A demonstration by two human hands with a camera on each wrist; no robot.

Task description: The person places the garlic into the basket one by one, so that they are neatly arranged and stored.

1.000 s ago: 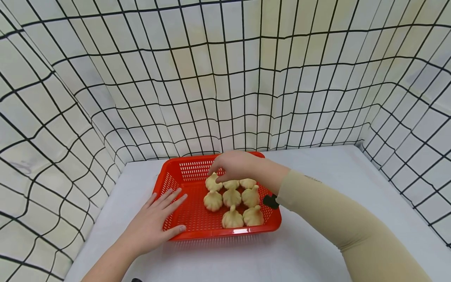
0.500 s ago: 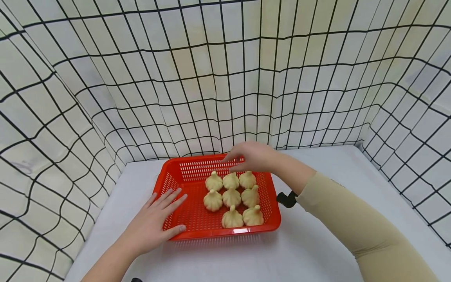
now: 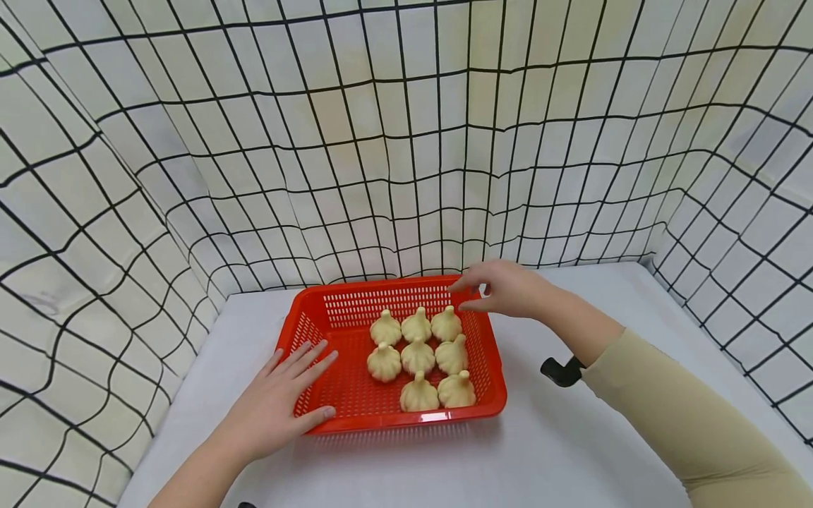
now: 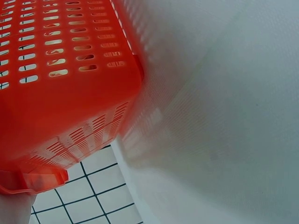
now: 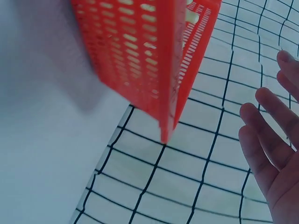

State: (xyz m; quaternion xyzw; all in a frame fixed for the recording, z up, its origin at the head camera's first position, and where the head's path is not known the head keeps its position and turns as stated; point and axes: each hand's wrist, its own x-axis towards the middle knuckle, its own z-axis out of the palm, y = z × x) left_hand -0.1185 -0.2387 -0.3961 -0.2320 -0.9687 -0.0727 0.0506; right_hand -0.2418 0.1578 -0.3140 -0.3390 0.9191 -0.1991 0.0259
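A red plastic basket [image 3: 356, 425] holds several pale garlic bulbs [image 3: 418, 356], stems up, grouped in its middle and right. Three stand in the back row, three in the middle row and two in front. My left hand [image 3: 279, 395] lies spread over the basket's left rim, fingers straight. Above the back right corner is my right hand [image 3: 508, 288], fingers loosely bent with nothing between them, beside the nearest bulb [image 3: 447, 323]. In the right wrist view the right hand's fingers [image 5: 266, 140] are apart from the basket wall [image 5: 126, 51].
A white cloth-covered table [image 3: 394, 473] lies under the basket. Black netting [image 3: 438, 169] over white sheeting closes off the back and both sides. A black wrist camera [image 3: 562, 372] hangs under the right wrist.
My right hand has moved right, from over the back left bulb to the basket's back right corner, uncovering the back row. The left hand and the bulbs stay in place.
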